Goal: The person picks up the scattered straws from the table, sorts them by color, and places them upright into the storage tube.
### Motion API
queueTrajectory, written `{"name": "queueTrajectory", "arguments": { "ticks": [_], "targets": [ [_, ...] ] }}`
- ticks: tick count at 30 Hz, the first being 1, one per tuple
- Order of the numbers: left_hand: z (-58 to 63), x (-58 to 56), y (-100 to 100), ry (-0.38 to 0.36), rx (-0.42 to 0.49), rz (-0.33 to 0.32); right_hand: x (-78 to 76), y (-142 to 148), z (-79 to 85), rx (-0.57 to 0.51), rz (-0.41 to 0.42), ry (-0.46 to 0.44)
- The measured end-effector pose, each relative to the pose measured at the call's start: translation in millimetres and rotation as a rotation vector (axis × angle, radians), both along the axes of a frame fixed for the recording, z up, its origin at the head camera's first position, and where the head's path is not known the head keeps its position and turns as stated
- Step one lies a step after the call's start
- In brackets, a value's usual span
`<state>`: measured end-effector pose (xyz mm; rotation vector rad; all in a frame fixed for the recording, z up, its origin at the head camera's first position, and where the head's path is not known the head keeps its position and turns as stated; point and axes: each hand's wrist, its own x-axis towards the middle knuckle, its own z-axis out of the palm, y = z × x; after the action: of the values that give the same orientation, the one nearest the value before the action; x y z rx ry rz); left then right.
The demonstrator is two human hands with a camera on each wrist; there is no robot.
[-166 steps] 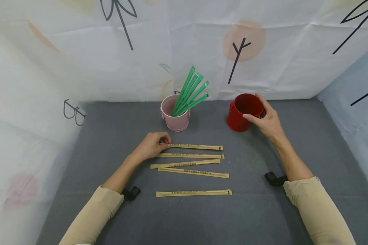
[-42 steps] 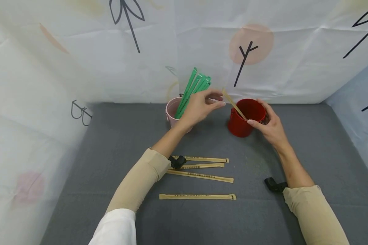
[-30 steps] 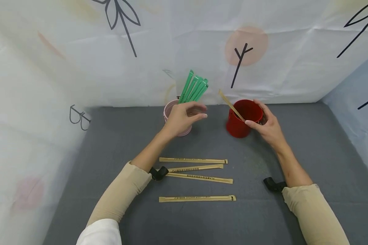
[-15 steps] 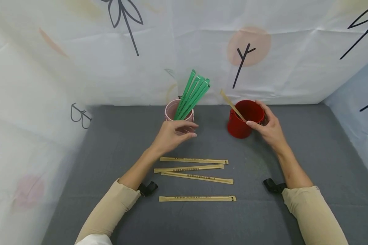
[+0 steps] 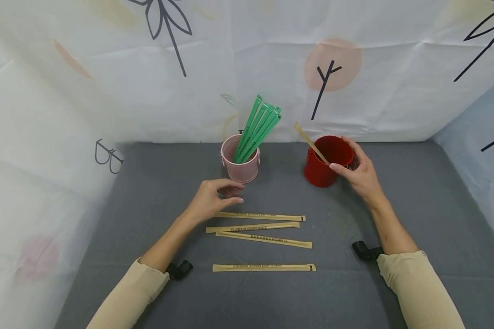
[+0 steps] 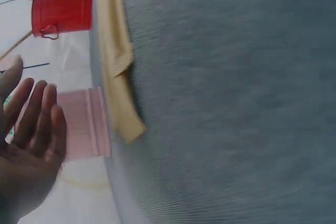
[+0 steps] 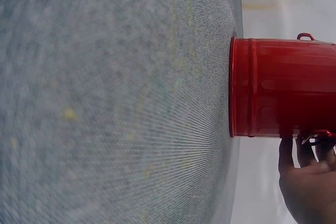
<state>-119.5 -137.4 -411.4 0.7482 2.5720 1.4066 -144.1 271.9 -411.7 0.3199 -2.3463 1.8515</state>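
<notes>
My left hand [image 5: 214,200], empty with fingers loosely bent and thumb apart, hovers over the left end of the farthest tan paper-wrapped straw [image 5: 267,216]. In the left wrist view that hand [image 6: 32,145] overlaps the pink bucket [image 6: 79,124]. With thumb at the rim and fingers round the side, my right hand [image 5: 361,173] holds the red bucket [image 5: 319,176], which stands on the table. One tan wrapped straw [image 5: 306,137] leans out of it to the left. Several green wrapped straws [image 5: 256,132] stand in the pink bucket at the back.
Two tan straws, one [image 5: 253,227] above the other [image 5: 267,240], nearly meet at their left ends. A further one [image 5: 263,267] lies nearer the front. A grey cloth [image 5: 271,301] covers the table, and white printed fabric [image 5: 267,59] hangs behind.
My left hand took a tan straw from the table, let it go in the red bucket, and came back left and down to the remaining straws. My right hand stayed on the red bucket.
</notes>
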Motion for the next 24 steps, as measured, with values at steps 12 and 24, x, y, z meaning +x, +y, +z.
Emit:
{"name": "queueTrajectory", "arguments": {
  "ticks": [12,24],
  "targets": [
    [-18.4,7.8,-23.3,-0.211,-0.156,0.019,-0.2,1.3,-1.4,-0.009,0.001,-0.007],
    [-25.2,5.2,-15.2,-0.06,-0.296,-0.028,0.0,-0.6,-0.5,-0.038,0.012,0.004]
  ]
}}
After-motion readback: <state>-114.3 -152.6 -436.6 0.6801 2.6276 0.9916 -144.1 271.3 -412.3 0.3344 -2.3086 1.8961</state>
